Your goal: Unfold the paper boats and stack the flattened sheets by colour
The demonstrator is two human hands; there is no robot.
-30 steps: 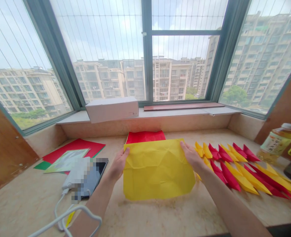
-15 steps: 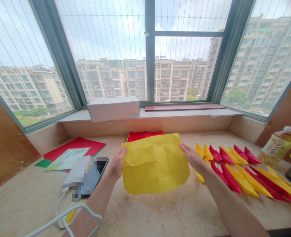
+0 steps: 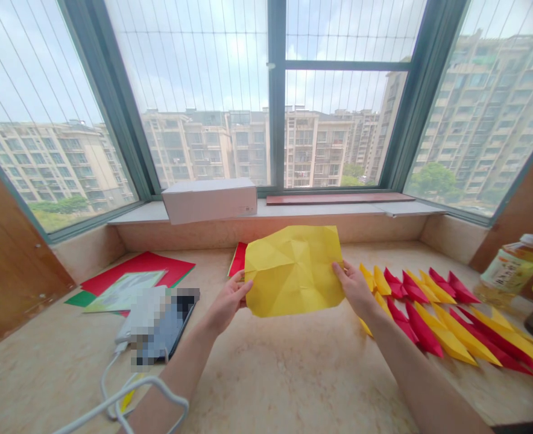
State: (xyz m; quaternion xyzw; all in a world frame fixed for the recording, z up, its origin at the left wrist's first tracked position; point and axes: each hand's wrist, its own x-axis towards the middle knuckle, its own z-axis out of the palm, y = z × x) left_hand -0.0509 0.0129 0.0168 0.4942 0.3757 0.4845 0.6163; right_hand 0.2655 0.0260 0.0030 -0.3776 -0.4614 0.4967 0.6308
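A creased sheet of yellow paper [image 3: 296, 271] with cut-off corners is held up above the counter between both hands. My left hand [image 3: 230, 295] pinches its left edge, thumb on the near face. On the opposite edge, my right hand [image 3: 352, 283] grips the sheet the same way. Behind the yellow sheet lies red paper [image 3: 236, 260], mostly covered by it. Close to my right forearm stand rows of folded red and yellow paper pieces [image 3: 422, 325], pointed at their ends.
To the left lie red paper [image 3: 158, 265], a pale printed packet [image 3: 124, 290], a white power bank [image 3: 142, 316] with a white cable [image 3: 113, 395], and a dark phone [image 3: 182, 319]. A drink bottle [image 3: 513, 268] stands far right. On the window ledge sits a white box [image 3: 210, 202].
Both hands have raised the yellow paper and tilted it, shifting it slightly right. My left hand has moved right along with it, and more creases show across the sheet.
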